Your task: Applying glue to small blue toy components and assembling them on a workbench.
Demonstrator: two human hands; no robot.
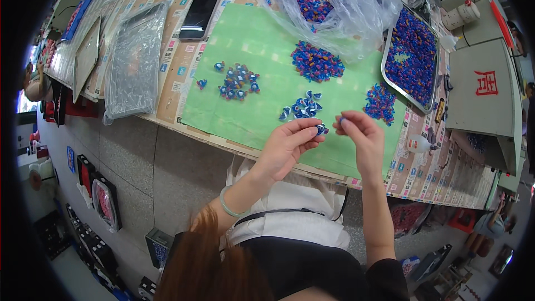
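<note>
Close to the front edge of the green sheet [262, 28], my left hand [292, 144] pinches a small blue-and-white plastic piece [320, 129] between thumb and fingers. Just to its right my right hand [359, 134] is raised, thumb and fingertips pressed together. A small bluish bit seems to show at those fingertips, too small to name. Beyond my left hand lies a little heap of blue-and-white pieces [305, 107]. Farther left, several blue-and-white pieces with reddish parts [238, 83] are grouped. Piles of tiny blue, red and orange parts [317, 61] lie farther back and to the right [380, 103].
A metal tray [384, 72] full of small coloured parts stands at the right, near a small white bottle [418, 144] and a grey metal box [479, 86]. Clear plastic bags [351, 5] spread at the back. A phone [200, 14] and a plastic-wrapped tray [135, 61] lie left.
</note>
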